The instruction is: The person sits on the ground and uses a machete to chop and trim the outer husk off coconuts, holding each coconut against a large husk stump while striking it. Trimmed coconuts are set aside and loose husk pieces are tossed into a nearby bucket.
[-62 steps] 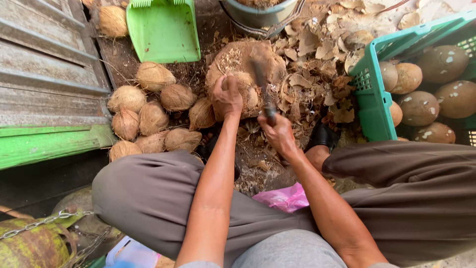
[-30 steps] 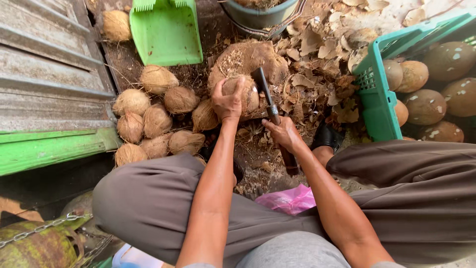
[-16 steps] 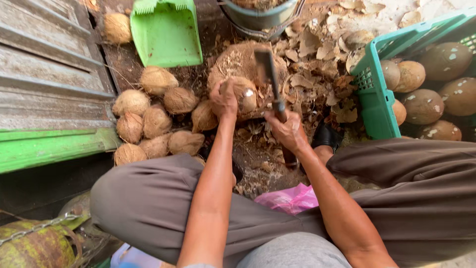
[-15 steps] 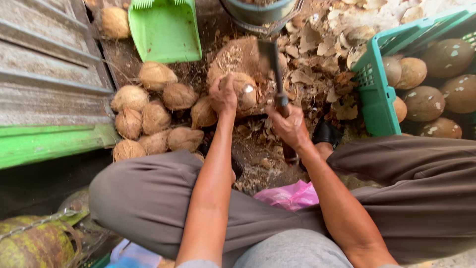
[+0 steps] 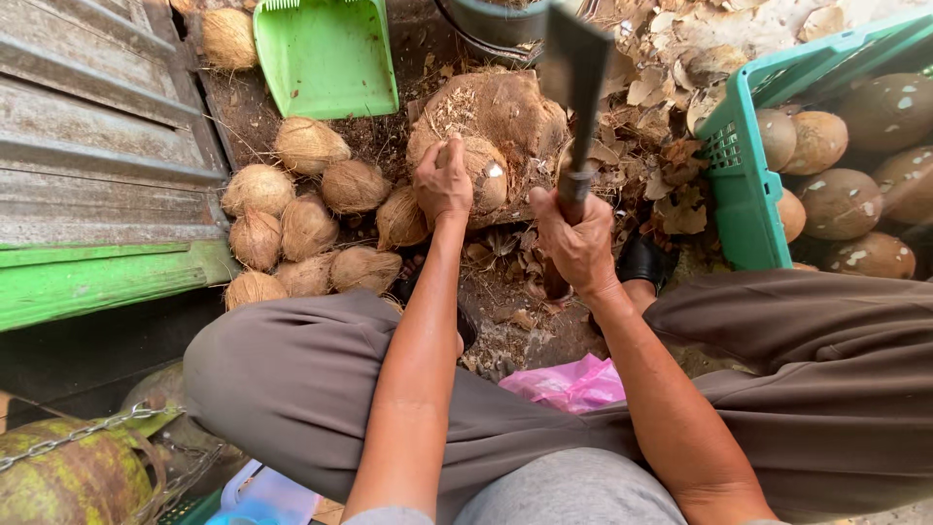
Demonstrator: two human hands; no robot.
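Note:
My left hand (image 5: 443, 183) grips a brown, partly husked coconut (image 5: 483, 170) and holds it down on a fibrous chopping stump (image 5: 505, 107). My right hand (image 5: 577, 241) is closed on the handle of a cleaver (image 5: 575, 68), its broad blade raised upright above the stump and to the right of the coconut. A small white patch shows on the coconut's right side. Both my forearms reach forward over my knees in grey-brown trousers.
Several husked coconuts (image 5: 306, 224) lie heaped left of the stump. A green dustpan (image 5: 326, 53) lies behind them. At right, a green crate (image 5: 743, 175) holds several shaved coconuts. Husk chips (image 5: 661, 175) litter the ground. A grey and green wooden board (image 5: 97, 194) runs along the left.
My right hand has swung the cleaver up from beside the coconut until the blade stands high over the stump. My left hand stays on the coconut.

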